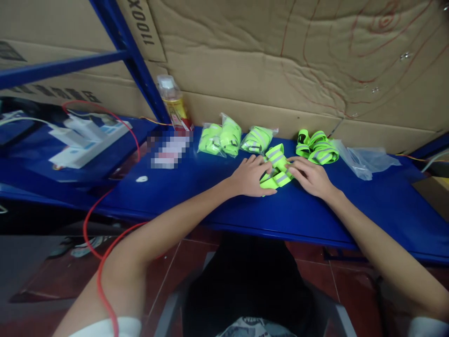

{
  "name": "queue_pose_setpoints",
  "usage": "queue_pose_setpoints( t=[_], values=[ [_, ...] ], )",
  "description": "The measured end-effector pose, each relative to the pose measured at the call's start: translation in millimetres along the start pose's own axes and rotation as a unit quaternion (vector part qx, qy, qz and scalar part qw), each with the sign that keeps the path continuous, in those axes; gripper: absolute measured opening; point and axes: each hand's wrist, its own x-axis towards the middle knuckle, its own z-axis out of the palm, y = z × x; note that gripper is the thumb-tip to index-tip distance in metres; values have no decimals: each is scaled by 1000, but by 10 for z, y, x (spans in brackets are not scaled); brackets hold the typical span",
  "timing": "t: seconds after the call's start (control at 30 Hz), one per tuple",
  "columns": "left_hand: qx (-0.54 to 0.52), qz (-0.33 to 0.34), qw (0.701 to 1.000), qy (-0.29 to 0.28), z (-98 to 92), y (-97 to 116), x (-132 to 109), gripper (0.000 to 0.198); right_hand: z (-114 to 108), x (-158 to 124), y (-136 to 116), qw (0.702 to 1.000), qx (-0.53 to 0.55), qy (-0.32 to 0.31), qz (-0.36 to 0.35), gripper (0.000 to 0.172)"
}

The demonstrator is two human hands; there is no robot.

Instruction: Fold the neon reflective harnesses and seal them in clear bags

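already bagged: three green packs along the back of the desk [182, 196]. the left pack [209, 140] and middle pack [230, 136] touch; the right pack [258, 139] lies just beside them.
not bagged: the strap [279, 164] at the hands, and the loose straps [318, 147] heaped farther right, in front of the cardboard [245, 75].
strap: on the desk, between the two hands and just in front of the right pack. its gray-banded turns cross over one another; from that uneven shape, the folding looks partway along.
clear bag [368, 161]: rumpled on the desk at the right of the loose straps; no strap can be made out inside it.
count: judged by what lies here, three packs seem finished, while the strap and the heap remain outside any bag.
left hand [250, 178]: at the strap's left side, fingers [264, 167] bent, thumb stretched along the near edge. a gap parts thumb and forefinger, and some of the strap shows in it; how firmly they grip is unclear.
right hand [312, 177]: fingertips touch the strap's right side, forefinger and thumb close together. whether they pinch it or only rest there does not show.
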Motion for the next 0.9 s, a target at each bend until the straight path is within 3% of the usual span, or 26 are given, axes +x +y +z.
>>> queue_pose_setpoints(
  t=[0.1, 0.2, 0.27, 0.47, 0.6, 0.7, 0.83, 0.9],
  values=[
    [26, 7, 1000, 7, -7, -41, -6, 52, 74, 18, 51, 997, 50, 25, 52, 33],
    [48, 9, 999, -2, -16, -65, -16, 46, 160, 44, 122, 990, 63, 44, 118, 69],
    [44, 9, 999, -15, -19, -70, -16, 42, 194, 60, 155, 987, 43, 43, 150, 81],
    [-43, 35, 997, -44, -3, -99, 42, 31, 150, 71, 136, 975, 96, -29, 198, 58],
    [-142, 90, 985, -31, 12, -112, 67, 26, 115, 31, 58, 984, 89, 36, 152, 61],
    [-130, 121, 984, -24, 32, -96, 69, 15, 115, -1, -20, 988, 65, 51, 133, 62],
    [-159, 129, 979, -23, 21, -86, 67, 24, 137, -21, -96, 991, 55, 52, 113, 55],
    [-192, 117, 974, -1, -18, -101, 67, 41, 147, -24, -107, 994, 40, 61, 78, 48]
  ],
)
